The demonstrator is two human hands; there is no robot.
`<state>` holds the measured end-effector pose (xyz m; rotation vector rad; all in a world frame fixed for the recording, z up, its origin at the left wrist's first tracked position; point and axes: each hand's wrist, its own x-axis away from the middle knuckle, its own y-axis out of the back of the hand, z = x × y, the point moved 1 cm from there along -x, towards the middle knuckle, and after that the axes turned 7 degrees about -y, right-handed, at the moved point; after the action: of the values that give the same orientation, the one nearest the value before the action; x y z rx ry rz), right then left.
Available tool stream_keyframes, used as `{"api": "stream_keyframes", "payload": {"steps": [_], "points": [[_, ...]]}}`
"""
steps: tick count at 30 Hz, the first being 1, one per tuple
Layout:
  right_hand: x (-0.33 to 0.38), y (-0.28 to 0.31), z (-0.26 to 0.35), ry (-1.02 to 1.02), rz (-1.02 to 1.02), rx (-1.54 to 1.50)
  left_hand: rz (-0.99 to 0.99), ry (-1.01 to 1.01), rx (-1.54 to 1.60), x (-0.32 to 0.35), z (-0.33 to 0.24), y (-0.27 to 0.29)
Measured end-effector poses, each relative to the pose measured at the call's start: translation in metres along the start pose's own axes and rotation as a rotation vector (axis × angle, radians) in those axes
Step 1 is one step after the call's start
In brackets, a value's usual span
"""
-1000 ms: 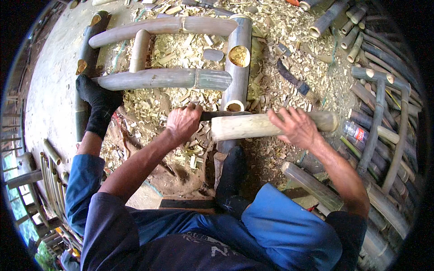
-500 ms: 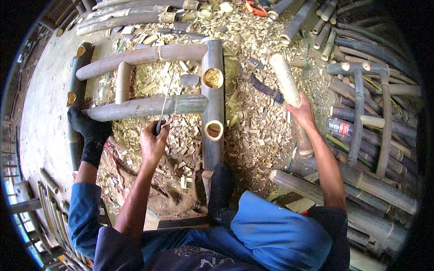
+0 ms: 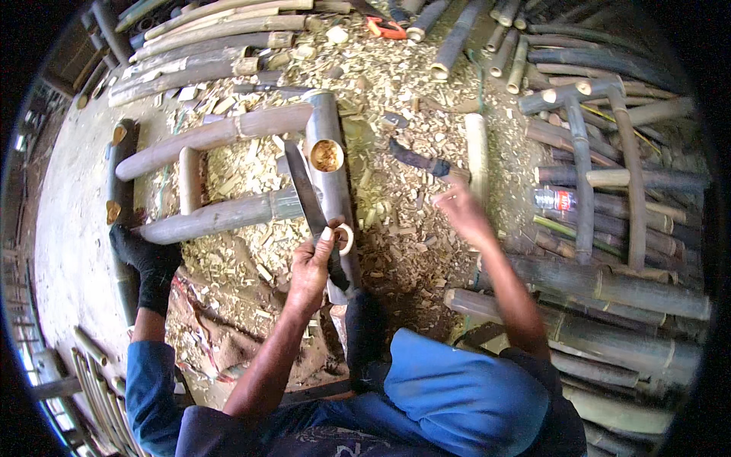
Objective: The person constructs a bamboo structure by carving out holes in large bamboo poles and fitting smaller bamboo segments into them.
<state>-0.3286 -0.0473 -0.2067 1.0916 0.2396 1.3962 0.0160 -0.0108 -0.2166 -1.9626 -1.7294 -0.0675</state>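
My left hand, its fingers closed round the dark handle, holds a broad-bladed knife with the blade pointing up and away. The hand is beside the thick upright bamboo post of a bamboo frame, near its lower round hole; wood chips fill the upper hole. On the right, my right hand is smeared by motion, so its fingers are unclear. Close to it lie a pale wooden stick and a dark curved knife. My sock-covered foot presses against the frame's left post.
Wood chips cover the ground. Bamboo poles are piled at the back left, with more stacks on the right. A second bamboo frame leans there beside a plastic bottle. An orange-handled tool lies at the back.
My left hand has moved right with the knife, from the lower rail to the thick post. My right hand no longer grips the pale stick and has shifted left of it.
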Motion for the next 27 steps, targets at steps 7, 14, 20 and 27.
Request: {"api": "stream_keyframes", "payload": {"steps": [7,14,20,27], "points": [[0.132,-0.098,0.073,0.191,0.148,-0.299,0.392,0.01,-0.171,-0.002,0.044,-0.057],[0.114,-0.126,-0.064,-0.153,-0.347,-0.075,0.337,-0.129,-0.488,0.028,0.038,-0.026],[0.036,-0.043,-0.037,-0.039,-0.602,0.427,0.03,0.074,-0.338,0.064,0.026,0.041],[-0.094,-0.008,-0.002,0.097,-0.341,0.555,-0.091,0.031,-0.547,0.076,0.012,0.067]]}}
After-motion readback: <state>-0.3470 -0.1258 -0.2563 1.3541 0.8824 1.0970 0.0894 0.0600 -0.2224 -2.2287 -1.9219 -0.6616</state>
